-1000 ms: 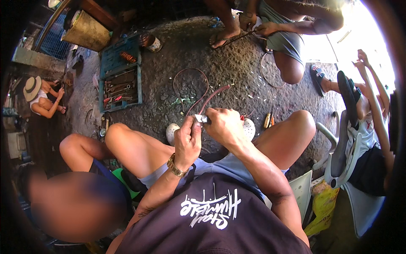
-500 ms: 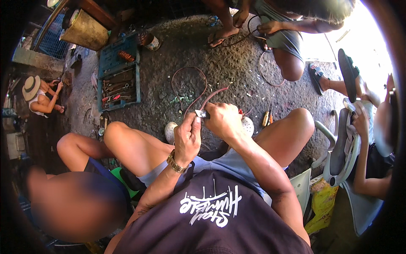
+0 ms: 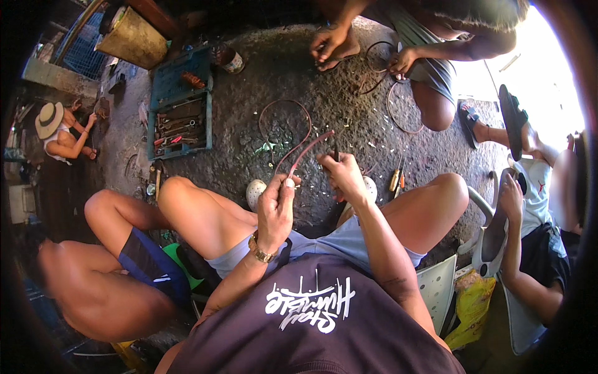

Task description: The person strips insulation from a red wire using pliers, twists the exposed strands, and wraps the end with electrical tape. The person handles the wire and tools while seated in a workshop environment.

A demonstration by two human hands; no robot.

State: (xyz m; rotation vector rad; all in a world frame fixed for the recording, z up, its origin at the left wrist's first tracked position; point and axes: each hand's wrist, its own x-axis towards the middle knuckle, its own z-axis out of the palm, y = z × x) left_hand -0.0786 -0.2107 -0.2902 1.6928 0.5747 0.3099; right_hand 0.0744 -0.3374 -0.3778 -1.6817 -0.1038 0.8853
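Note:
My left hand (image 3: 277,202) is closed round a reddish-brown cable (image 3: 309,148), pinching it between thumb and fingers. One short length of the cable sticks up past the thumb and curves right to a free end. To the right of it, apart from the cable, my right hand (image 3: 344,177) is closed on a slim knife (image 3: 337,151). Its dark end pokes up above the fingers; most of it is hidden in the hand. A longer thin loop of cable (image 3: 285,101) lies on the ground beyond my left hand.
A blue toolbox (image 3: 208,134) with several wrenches lies open at far left, by a tin can (image 3: 232,61). A screwdriver (image 3: 394,181) lies right of my feet. At far right, a person handles a looped cable (image 3: 391,103). Other people sit on both sides. White scraps dot the ground.
My right hand has moved right and slightly down, taking the knife away from the cable. My left hand still grips the cable. The person across has drawn one hand left, away from the other.

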